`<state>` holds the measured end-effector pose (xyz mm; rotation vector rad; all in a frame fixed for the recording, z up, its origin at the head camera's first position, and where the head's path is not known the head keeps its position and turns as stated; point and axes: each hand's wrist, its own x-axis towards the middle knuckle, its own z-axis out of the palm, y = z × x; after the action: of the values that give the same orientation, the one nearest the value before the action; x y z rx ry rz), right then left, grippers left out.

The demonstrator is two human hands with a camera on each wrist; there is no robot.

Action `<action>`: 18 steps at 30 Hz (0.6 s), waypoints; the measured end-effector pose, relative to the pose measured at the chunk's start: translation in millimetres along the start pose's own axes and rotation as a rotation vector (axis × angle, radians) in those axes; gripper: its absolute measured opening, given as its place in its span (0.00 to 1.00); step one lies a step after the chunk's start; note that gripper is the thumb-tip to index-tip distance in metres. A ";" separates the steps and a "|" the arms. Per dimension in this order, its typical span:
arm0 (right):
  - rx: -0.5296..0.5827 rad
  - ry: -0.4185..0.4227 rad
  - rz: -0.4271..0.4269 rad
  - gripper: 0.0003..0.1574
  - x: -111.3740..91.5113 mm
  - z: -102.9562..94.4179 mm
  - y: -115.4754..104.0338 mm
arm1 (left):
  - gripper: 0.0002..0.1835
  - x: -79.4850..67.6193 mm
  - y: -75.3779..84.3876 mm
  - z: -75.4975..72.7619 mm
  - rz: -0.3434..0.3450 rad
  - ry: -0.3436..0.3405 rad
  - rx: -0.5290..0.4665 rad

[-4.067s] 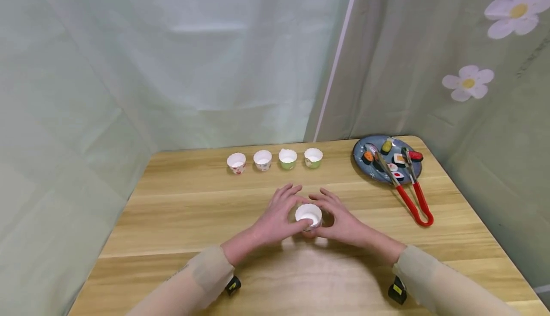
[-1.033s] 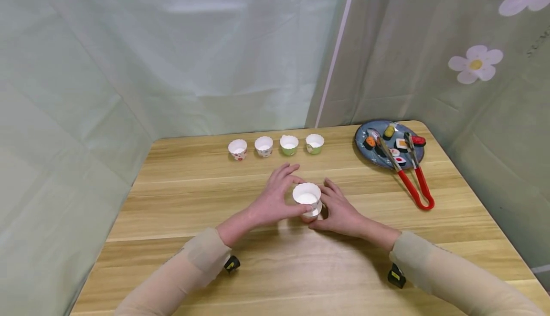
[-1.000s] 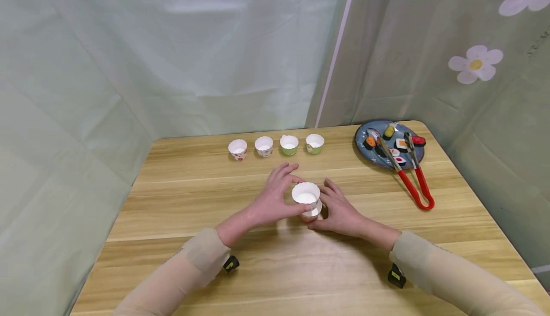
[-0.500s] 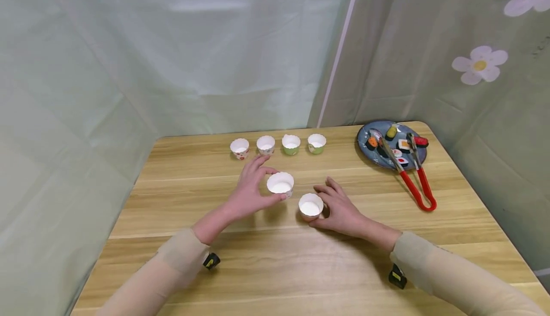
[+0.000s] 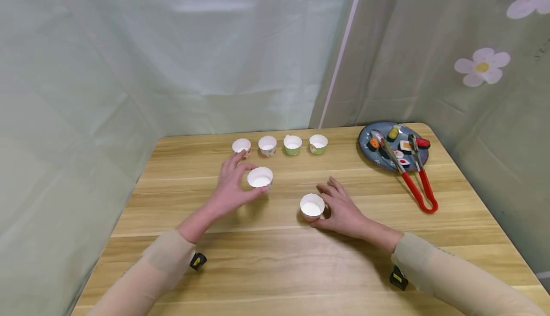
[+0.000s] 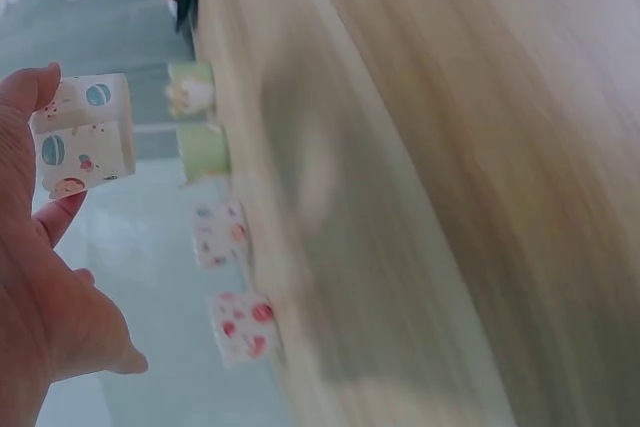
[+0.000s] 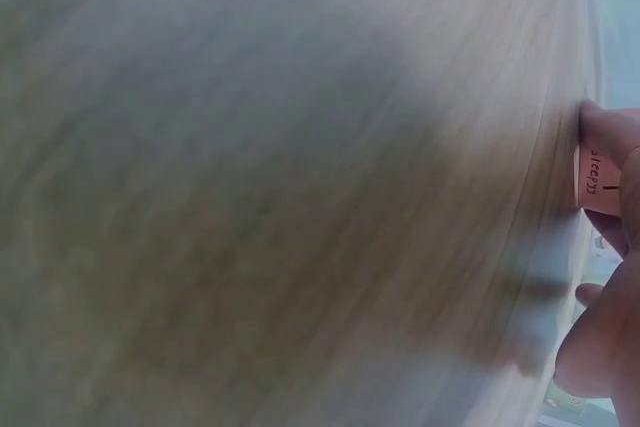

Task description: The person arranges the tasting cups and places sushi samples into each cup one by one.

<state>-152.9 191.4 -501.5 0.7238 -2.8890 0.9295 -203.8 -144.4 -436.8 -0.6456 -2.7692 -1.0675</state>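
My left hand [image 5: 229,189] pinches a white paper baking cup [image 5: 260,178] between thumb and fingers, held above the table. Blue and red printed motifs show on that cup [image 6: 85,137] in the left wrist view. My right hand [image 5: 343,212] grips a second, pink-sided baking cup [image 5: 312,206] low on the wood, right of the first. In the right wrist view, dark lettering marks the side of this pink cup [image 7: 600,179], partly hidden by the fingers. A red-patterned cup [image 5: 241,145] stands just behind my left fingertips, which overlap it in the head view.
Along the back of the table [image 5: 275,268] the row continues with a white patterned cup [image 5: 268,146] and two green ones, the nearer-left green cup [image 5: 292,145] and a right green cup [image 5: 318,144]. A blue plate [image 5: 367,156] with toy sushi and red-handled tongs [image 5: 414,189] sits back right.
The two cups, nested or stacked earlier, are now apart. My left hand has carried the upper cup left and slightly back, while my right hand keeps the pink cup in place.
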 end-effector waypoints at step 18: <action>-0.047 0.043 -0.010 0.43 -0.5 0.7 -0.8 | 0.39 2.5 -50.6 -13.1 -0.177 0.038 0.066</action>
<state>-152.0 190.6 -501.6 0.7055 -2.8562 0.8617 -228.2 -185.8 -457.6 -0.3749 -2.8576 -1.0022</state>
